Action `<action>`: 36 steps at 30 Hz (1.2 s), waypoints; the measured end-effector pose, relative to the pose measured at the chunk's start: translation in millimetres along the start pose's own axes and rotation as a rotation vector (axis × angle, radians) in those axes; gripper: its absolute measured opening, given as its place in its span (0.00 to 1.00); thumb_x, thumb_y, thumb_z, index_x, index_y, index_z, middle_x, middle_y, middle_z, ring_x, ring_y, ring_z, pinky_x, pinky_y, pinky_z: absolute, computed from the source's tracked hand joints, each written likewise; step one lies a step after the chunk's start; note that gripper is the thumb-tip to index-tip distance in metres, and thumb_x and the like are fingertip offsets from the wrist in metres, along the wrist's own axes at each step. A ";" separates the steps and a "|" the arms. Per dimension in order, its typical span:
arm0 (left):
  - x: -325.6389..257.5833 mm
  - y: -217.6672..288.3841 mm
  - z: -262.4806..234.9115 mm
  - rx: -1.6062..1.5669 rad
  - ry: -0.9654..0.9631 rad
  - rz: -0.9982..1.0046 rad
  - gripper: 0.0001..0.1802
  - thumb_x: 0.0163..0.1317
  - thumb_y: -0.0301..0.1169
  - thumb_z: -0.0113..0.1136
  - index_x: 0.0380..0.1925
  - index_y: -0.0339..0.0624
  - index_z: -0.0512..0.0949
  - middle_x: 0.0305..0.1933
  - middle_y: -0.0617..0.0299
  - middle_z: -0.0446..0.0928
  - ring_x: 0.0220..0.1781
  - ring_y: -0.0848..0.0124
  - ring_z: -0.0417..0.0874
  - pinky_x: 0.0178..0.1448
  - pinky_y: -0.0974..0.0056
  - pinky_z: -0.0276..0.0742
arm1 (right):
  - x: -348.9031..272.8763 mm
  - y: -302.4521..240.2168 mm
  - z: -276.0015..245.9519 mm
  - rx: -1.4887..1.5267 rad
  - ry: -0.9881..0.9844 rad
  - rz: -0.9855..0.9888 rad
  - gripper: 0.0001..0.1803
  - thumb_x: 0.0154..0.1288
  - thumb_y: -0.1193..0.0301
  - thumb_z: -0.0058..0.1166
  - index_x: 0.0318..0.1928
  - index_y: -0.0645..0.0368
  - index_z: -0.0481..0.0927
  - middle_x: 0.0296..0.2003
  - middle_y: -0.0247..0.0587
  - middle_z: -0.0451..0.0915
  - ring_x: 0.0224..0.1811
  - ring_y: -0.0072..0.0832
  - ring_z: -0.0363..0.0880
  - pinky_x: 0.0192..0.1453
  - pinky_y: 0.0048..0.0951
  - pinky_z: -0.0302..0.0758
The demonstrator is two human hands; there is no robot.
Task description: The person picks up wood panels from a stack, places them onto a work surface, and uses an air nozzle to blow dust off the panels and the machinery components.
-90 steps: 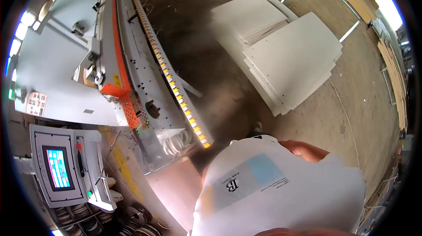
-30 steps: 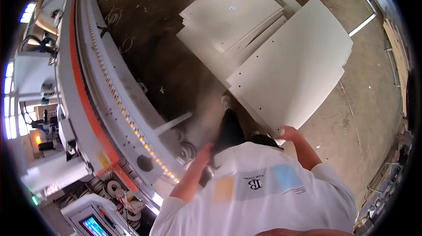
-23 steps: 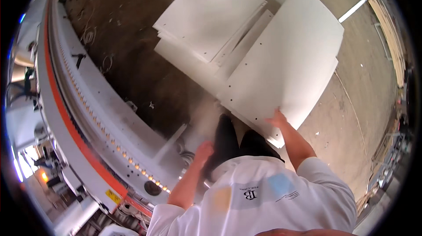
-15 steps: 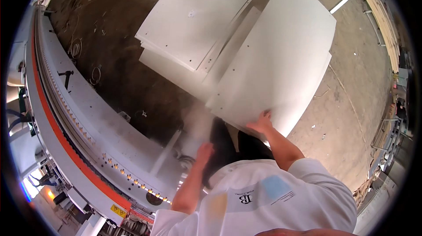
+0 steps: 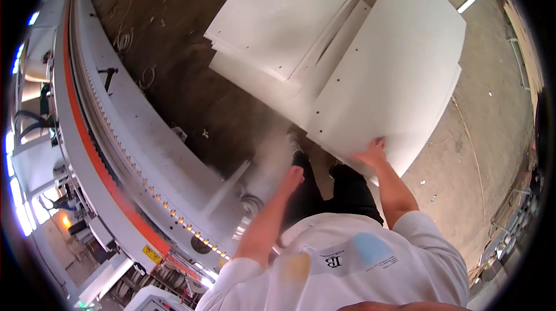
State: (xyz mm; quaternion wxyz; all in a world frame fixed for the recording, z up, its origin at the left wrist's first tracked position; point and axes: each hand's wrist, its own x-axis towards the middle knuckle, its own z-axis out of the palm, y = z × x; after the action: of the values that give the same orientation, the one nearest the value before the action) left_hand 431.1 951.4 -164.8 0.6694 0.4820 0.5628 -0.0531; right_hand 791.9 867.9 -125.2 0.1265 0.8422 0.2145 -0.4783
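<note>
A long white panel [image 5: 399,62] with a row of small dark holes lies on top of a stack. On its near edge rests my right hand [image 5: 373,153], thumb spread to the left and fingers laid forward on the white surface. A small dark spot shows at those fingertips; I cannot tell whether it is a hole. My left hand [image 5: 296,176] hangs in front of my dark trousers, its fingers curled in, with nothing visible in it. Further left, a second pile of white panels [image 5: 284,15] overlaps a lower white sheet [image 5: 249,76].
Along my left runs a long grey machine [image 5: 145,131] with an orange-red stripe [image 5: 101,166] and a line of small yellowish rollers [image 5: 174,213]. A pale bar [image 5: 227,186] sticks out from it near my left arm. Coiled cord [image 5: 147,77] and scraps lie on the brown floor.
The view has shifted, so panels and machine sit further right in it. My right hand stays on the panel's near edge. My left hand remains curled, now a little further forward.
</note>
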 end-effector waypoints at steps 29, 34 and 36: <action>446.8 14.8 -161.8 -0.896 0.281 0.094 0.17 0.71 0.34 0.65 0.56 0.42 0.75 0.45 0.60 0.82 0.37 0.68 0.86 0.33 0.63 0.85 | 96.8 39.4 -64.4 -0.172 0.366 -0.086 0.70 0.51 0.44 0.76 0.82 0.62 0.46 0.82 0.63 0.41 0.84 0.46 0.51 0.80 0.40 0.61; 430.4 20.3 -159.6 -0.815 0.253 0.125 0.15 0.71 0.35 0.66 0.51 0.41 0.76 0.41 0.59 0.82 0.34 0.69 0.85 0.32 0.65 0.85 | 88.0 36.0 -62.6 -0.086 0.342 -0.083 0.71 0.48 0.49 0.79 0.82 0.60 0.45 0.82 0.62 0.41 0.85 0.45 0.47 0.81 0.40 0.60; 425.7 15.4 -157.4 -0.792 0.257 0.088 0.15 0.71 0.35 0.67 0.50 0.39 0.76 0.40 0.59 0.82 0.34 0.69 0.85 0.32 0.65 0.84 | 88.2 43.8 -61.3 -0.109 0.357 -0.114 0.71 0.48 0.49 0.79 0.82 0.60 0.45 0.82 0.62 0.40 0.85 0.46 0.47 0.81 0.40 0.61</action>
State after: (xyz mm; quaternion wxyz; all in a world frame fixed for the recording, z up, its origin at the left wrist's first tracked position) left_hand 483.6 1271.3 -482.9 0.7290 0.2135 0.5976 0.2567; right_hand 898.8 876.4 -169.4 0.1045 0.8920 0.3065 -0.3152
